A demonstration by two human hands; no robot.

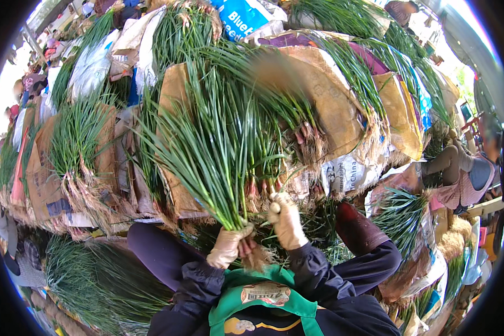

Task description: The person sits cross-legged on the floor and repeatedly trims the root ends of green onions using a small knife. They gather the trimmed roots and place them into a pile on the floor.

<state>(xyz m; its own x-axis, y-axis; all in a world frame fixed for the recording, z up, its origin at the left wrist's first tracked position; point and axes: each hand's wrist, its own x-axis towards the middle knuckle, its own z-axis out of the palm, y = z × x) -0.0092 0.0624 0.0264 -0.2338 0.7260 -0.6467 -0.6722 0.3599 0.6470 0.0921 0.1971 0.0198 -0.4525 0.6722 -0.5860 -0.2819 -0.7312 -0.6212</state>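
My left hand (pixel 231 245), in a pale glove, is closed around the base of a bunch of long green allium plants (pixel 220 176). Their pinkish bulbs and hairy roots stick out below the fist, over the green apron (pixel 262 294). To the right of the bunch, my right hand (pixel 286 221), gloved too, is raised with its fingers curled; a thin leaf or strand seems to be near the fingertips, and I cannot tell whether it is held. Just beyond, further plants with reddish bulbs (pixel 252 191) lie on brown sacking.
Piles of similar plants on woven sacks (pixel 332 96) rise in front of me. Another bundle (pixel 77 143) lies at the left, with loose plants (pixel 88 281) by my left knee. A tied bundle (pixel 399 214) stands at the right, near a seated person (pixel 466 172). Other people sit further off.
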